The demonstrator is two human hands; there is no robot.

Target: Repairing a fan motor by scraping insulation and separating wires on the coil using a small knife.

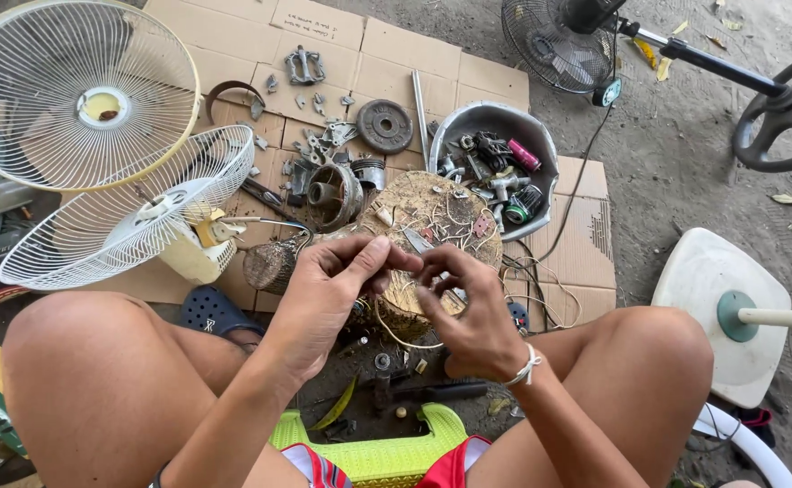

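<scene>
Pinching a thin wire (407,264) between both hands right at the middle of the frame, just above a round wooden stump (436,217) that serves as the table. Left hand (328,294) has thumb and forefinger pressed together on the wire end; right hand (473,312) has its fingers curled in and closed on the other side, fingertips nearly touching the left ones. Wire is so fine I can't tell exactly how it runs between them.

My take on doing this bit well: keep both grips close together like that, since a short span of thin wire won't kink or spring away. Work over the stump so anything dropped lands there and not in the dirt. More loose wire loops (540,294) hang off the stump's right side, so watch for snagging.

Around it: a metal bowl (540,136) of small parts sits upper right of the stump, touching or just beside it. A motor (332,194) lies at the stump's upper left, with white fan guards (79,90) at the far upper left. Cardboard (414,45) carries the scattered bits.
</scene>
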